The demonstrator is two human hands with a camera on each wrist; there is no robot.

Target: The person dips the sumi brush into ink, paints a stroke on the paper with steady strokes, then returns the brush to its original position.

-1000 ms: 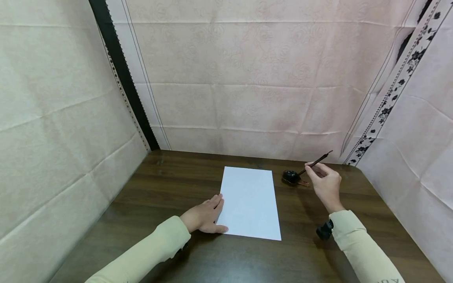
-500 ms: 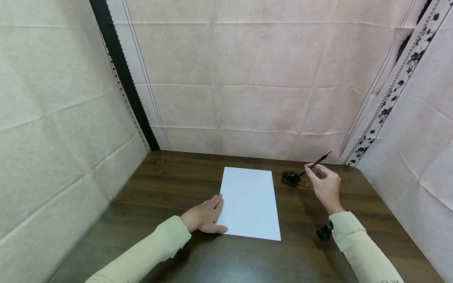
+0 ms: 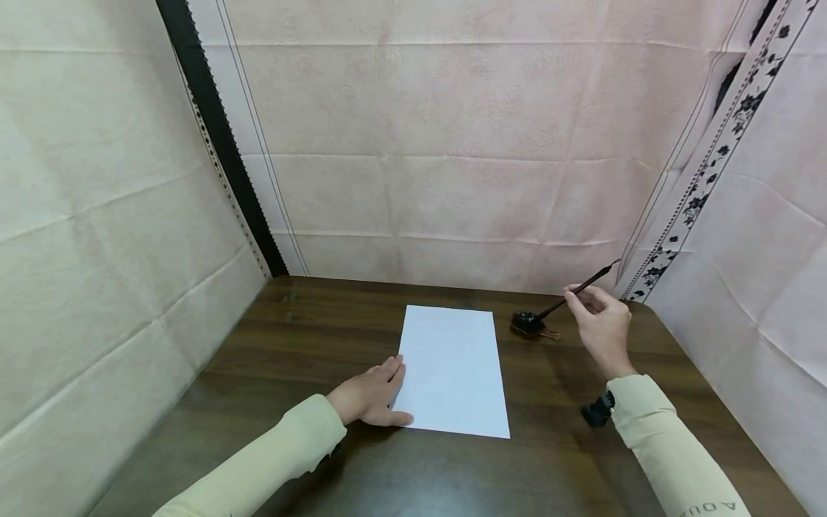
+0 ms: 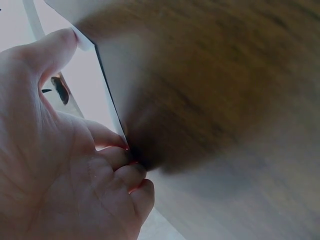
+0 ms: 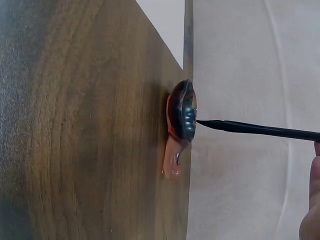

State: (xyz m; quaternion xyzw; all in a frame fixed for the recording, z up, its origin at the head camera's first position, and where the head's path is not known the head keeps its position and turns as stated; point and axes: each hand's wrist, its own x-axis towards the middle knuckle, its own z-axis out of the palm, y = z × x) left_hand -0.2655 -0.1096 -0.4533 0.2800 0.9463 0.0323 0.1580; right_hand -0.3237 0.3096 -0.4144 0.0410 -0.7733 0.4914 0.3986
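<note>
A blank white sheet of paper (image 3: pixel 455 373) lies on the dark wooden table. My left hand (image 3: pixel 371 393) rests flat at its left edge, fingers straight and thumb at the near corner; the left wrist view shows the thumb (image 4: pixel 57 47) over the sheet's corner. To the right of the paper sits a small dark ink dish (image 3: pixel 528 324) with a reddish-brown curled handle (image 5: pixel 172 157). My right hand (image 3: pixel 602 327) pinches a dark writing brush (image 3: pixel 593 277) by its shaft. The brush slants, its pointed tip (image 5: pixel 202 122) right at the dish's edge in the right wrist view.
Pale cloth hangs (image 3: pixel 420 179) behind the table and along both sides. A black strip (image 3: pixel 222 143) runs down the left corner, and a flowered border (image 3: pixel 717 158) down the right. Brown tabletop (image 3: pixel 310 323) extends around the sheet.
My right hand has moved slightly up and right, drawing the brush a little away from the dish. The left hand stays on the paper's edge; the head view has shifted slightly.
</note>
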